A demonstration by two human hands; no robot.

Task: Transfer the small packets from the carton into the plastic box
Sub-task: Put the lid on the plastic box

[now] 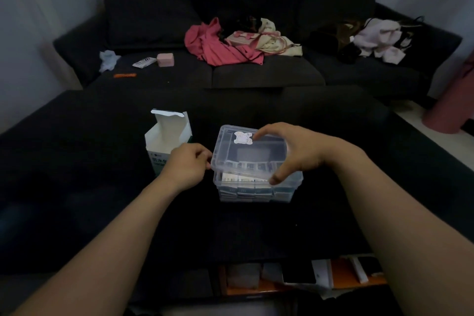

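Observation:
A clear plastic box (256,191) stands in the middle of the dark surface, with several small packets (246,179) stacked inside it. Its transparent lid (248,154), marked with a white sticker, lies tilted over the box, the near edge low. My left hand (186,165) pinches the lid's left edge. My right hand (289,151) grips the lid from the right, thumb at its near corner and fingers over its far edge. The white carton (166,140) stands upright to the left of the box, top flap open; I cannot see inside it.
A dark sofa (256,69) behind carries pink clothing (220,43), bags, a small pink case (165,59) and a white tube (144,62). Under the near edge of the surface a shelf holds boxes and an orange item (341,273). A pink object (451,100) stands at the right.

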